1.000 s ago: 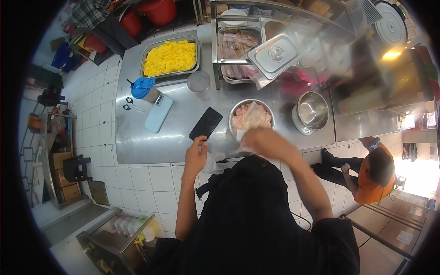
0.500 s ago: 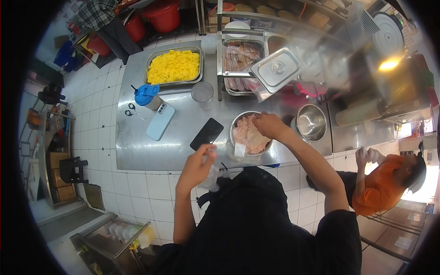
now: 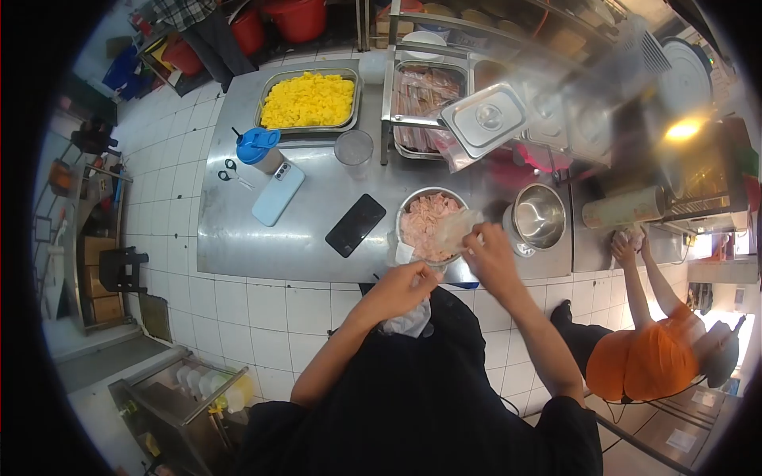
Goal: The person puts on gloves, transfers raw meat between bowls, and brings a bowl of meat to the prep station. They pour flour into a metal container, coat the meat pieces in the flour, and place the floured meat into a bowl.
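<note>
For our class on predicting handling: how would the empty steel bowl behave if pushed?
The steel bowl looks empty, so it is probably light for its size. Its shiny metal wall should stay stiff. Resting on a pale base, it might slide or tip.

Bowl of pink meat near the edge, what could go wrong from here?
The bowl sits near the table's front edge, so a tug or bump might tip it. The right hand pinches thin plastic over the meat; it could drag pieces out or tear into them. The black phone lies close by, so a messy left hand might smear it.
</note>
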Motion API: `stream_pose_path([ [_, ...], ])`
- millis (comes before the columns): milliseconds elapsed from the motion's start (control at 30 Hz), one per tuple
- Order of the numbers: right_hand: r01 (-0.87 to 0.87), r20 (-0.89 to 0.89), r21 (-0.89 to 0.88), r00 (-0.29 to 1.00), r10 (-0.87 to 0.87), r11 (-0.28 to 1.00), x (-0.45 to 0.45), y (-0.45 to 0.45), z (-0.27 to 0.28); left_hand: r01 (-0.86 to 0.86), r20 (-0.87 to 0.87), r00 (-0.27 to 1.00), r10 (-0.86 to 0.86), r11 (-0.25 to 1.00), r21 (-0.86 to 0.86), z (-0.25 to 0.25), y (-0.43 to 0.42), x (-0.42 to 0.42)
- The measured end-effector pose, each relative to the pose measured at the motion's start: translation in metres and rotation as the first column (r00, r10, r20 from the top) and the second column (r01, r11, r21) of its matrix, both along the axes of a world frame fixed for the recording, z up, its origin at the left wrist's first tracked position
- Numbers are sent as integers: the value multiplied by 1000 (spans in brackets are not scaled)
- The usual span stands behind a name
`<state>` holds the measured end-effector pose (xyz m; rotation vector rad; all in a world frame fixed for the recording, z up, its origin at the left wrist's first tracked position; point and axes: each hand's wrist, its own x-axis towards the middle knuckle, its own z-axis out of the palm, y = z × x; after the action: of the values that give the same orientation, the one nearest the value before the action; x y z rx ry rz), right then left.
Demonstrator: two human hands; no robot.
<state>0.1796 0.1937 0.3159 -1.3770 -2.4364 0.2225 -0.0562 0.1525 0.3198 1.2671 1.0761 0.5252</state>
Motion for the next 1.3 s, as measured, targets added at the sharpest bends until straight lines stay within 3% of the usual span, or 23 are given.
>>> stream_pose_path([
  [100, 32, 84, -92, 996, -25, 995, 0, -29, -38, 41, -228, 973, -25, 997, 68, -13, 0, 2],
  [300, 179, 13, -212, 984, -180, 961, 5, -54, -40, 1, -150, 989, 12, 996, 91, -34, -14, -2],
  [500, 119, -77, -115, 989, -129, 986, -2, -42, -57, 16, -206, 978, -12, 1000, 17, -25, -12, -5],
  [600, 104, -99, -57, 989, -109, 993, -10, -33, -54, -1, -147, 989, -5, 999, -40, -18, -13, -12],
  [800, 18, -20, -166, 1000, -22, 986, -6, 2, -50, -193, -102, 977, 187, 980, -52, -32, -36, -43],
  [1000, -7, 31, -235, 999, 15, 972, -8, 30, -49, -502, -84, 862, 499, 865, -7, -34, -84, -60],
  [1067, -2, 75, -216, 997, 19, 976, -9, 34, -49, -563, -82, 826, 557, 821, -99, -33, -99, -66],
  [1200, -2, 3, -250, 1000, 2, 968, -7, 43, -60, -629, -111, 776, 621, 749, -207, -26, -116, -71],
  [1300, -19, -98, -267, 995, -7, 963, -1, 53, -69, -640, -101, 768, 632, 751, -162, -31, -124, -76],
])
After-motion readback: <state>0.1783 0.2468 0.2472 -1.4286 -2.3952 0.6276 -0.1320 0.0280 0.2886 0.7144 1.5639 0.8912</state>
